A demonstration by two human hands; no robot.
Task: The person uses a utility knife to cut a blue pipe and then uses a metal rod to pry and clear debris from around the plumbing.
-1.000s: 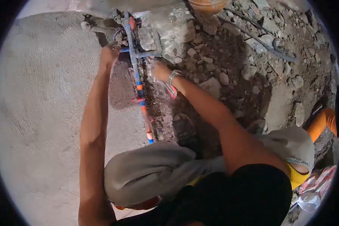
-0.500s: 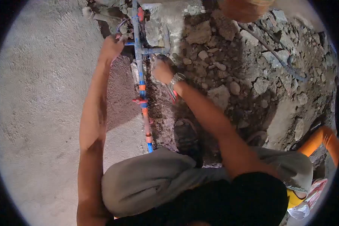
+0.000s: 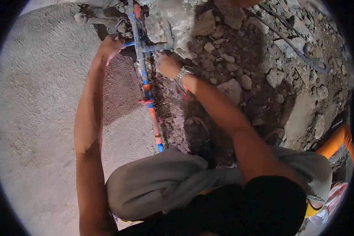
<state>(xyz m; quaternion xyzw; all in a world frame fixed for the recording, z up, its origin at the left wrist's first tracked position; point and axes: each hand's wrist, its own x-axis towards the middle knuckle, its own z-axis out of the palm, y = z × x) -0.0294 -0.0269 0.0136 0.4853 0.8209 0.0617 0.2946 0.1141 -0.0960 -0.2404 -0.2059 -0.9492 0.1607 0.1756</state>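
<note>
A long grey-blue pipe [image 3: 141, 59] runs away from me along the edge of the concrete, with a side branch [image 3: 158, 47] going right. On the left of the pipe, my left hand [image 3: 111, 47] is closed around the outer end of a short blue pipe stub [image 3: 128, 44]. My right hand [image 3: 169, 65] is closed just below the side branch. Out of its heel stick the red handles of a tool that looks like pliers [image 3: 183, 91]; its jaws are hard to make out. Nearer me, a red valve handle [image 3: 145, 102] sits on the pipe.
Rough concrete [image 3: 47, 98] lies left of the pipe. Broken stones and rubble [image 3: 232, 74] cover the right side, with a dark hose [image 3: 295, 53] across them. An orange pipe [image 3: 334, 143] is at lower right. Another red valve handle [image 3: 137, 11] is at the far end.
The view has shifted slightly, so the pipe sits more tilted and higher. Both hands stay at the same places on the pipework.
</note>
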